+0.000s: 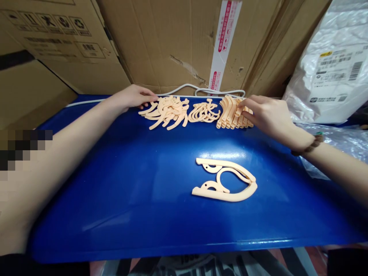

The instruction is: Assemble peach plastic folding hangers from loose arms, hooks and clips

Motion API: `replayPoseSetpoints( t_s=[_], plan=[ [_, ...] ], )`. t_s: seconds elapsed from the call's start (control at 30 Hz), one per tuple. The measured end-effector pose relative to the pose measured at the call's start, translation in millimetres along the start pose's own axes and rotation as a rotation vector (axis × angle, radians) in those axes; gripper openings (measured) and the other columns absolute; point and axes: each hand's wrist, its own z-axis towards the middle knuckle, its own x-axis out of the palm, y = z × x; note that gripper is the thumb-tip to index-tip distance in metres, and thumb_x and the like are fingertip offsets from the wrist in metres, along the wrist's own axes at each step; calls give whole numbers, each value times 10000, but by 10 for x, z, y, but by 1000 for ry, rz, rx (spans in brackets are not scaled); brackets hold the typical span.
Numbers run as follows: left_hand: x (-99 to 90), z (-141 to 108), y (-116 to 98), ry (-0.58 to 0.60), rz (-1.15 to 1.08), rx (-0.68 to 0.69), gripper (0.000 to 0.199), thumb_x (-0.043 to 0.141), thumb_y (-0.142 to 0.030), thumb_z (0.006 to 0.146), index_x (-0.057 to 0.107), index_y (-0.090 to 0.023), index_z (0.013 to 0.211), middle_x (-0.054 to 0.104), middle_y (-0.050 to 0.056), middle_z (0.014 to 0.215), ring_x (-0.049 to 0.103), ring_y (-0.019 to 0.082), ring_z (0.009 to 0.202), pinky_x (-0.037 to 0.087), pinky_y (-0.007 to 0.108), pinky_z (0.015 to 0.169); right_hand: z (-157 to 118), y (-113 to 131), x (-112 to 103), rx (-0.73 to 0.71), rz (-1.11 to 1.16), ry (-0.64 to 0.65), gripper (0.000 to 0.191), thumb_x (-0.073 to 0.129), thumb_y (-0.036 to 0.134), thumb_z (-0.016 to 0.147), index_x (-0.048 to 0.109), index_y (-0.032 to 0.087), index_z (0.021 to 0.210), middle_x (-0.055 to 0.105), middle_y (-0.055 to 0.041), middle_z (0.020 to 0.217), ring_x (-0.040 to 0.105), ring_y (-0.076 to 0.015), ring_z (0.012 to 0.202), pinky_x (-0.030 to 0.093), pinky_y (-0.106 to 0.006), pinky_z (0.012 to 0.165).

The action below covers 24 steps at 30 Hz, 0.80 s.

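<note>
My left hand (pixel 137 96) is at the left edge of a loose pile of cream curved plastic strips (pixel 169 111), its fingertips touching the pile and its fingers apart. On the right, my right hand (pixel 263 111) pinches one cream hanger arm (pixel 238 111) between thumb and fingers, at the row of similar hanger arms (pixel 227 113) lying side by side. Between the two groups sits a small heap of cream hook-shaped pieces (pixel 202 112). Nearer to me, a folding hanger (pixel 235 196) lies flat, its two arms folded towards the left and its rounded hook piece between them.
The parts lie on a blue tabletop (pixel 115 191). Cardboard boxes (pixel 172 38) stand behind it, with a white cable (pixel 184 87) along the back edge. At right are a white plastic parcel (pixel 330 73) and clear plastic wrap (pixel 345 142).
</note>
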Motion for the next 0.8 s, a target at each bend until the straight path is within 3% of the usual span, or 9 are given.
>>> replayPoseSetpoints(
  t_s=[0.17,0.37,0.5,0.63,0.73,0.8],
  plan=[
    [-5,-26,-25,-1,20,-25,431,781,-576,632,676,-206,826,646,12,821,518,188,800,416,366,700,-35,20,32,-10,123,4,274,462,251,938,658,227,1128,684,-95,1071,623,-217,890,403,-323,668],
    [-59,-250,-119,56,53,-87,589,844,-604,554,650,-152,877,689,73,1026,567,266,921,492,401,700,-21,3,77,-16,266,11,284,453,241,931,664,228,1120,684,-97,1090,642,-224,900,457,-333,696],
    [-14,-381,-172,138,1,-87,526,766,-576,684,645,-160,983,671,85,1167,581,281,1001,522,398,717,-12,66,34,-5,289,-24,272,459,266,947,664,219,1120,678,-112,1121,647,-254,949,477,-355,728],
    [18,-387,-228,157,10,-74,467,685,-572,749,639,-196,1022,674,88,1191,625,274,1012,540,357,714,-81,362,-164,-71,392,-31,279,462,352,985,682,200,1069,677,-102,1089,643,-251,996,487,-356,796],
    [-13,-394,-270,168,248,-5,685,651,-654,733,601,-162,1207,614,139,1310,602,313,1107,529,399,836,-195,623,-314,-214,524,142,366,566,514,931,708,218,1092,663,-78,1086,655,-217,930,498,-323,761],
    [-36,-443,-286,245,496,150,941,683,-688,688,453,-142,1419,469,172,1477,483,362,1282,431,472,1028,-265,734,-364,-260,546,181,398,600,551,900,723,225,1094,650,-74,1076,651,-199,876,490,-301,703]
  ],
)
